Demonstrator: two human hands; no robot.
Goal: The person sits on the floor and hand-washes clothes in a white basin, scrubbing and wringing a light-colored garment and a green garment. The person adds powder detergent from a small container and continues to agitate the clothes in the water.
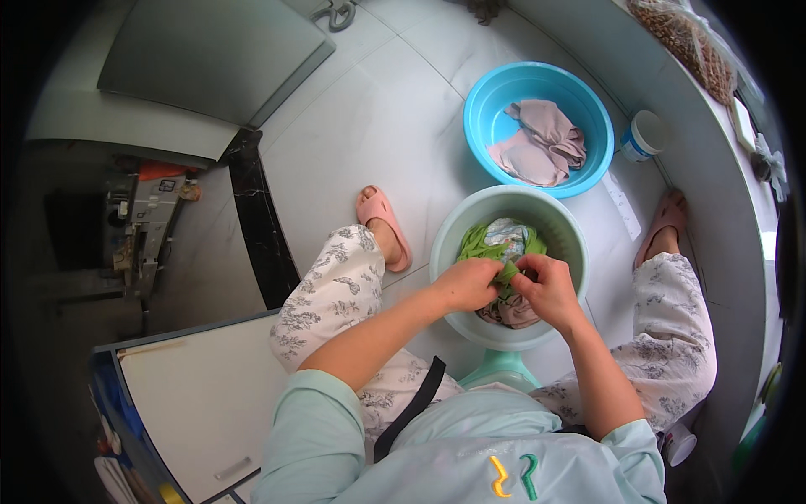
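Observation:
Both my hands are over a pale green plastic basin [445, 252] on the floor between my feet. My left hand [473, 285] and my right hand [548, 286] pinch a piece of bright green cloth [507, 273] between their fingertips. More of the green fabric lies in the basin, along with a white patterned cloth [505, 232] and a pinkish-brown cloth [519, 312] below my hands. Just beyond stands a bright blue basin [476, 126] that holds crumpled pale pink garments [544, 142]. My fingers partly hide the bunched cloth.
A mint green plastic stool [500, 368] is beneath me. A white plastic tub [645, 135] stands beside the blue basin near the wall ledge. A bag of brown nuts or beans [689, 47] rests on that ledge. To the left are a white cabinet [201, 403] and a black stone threshold [261, 220].

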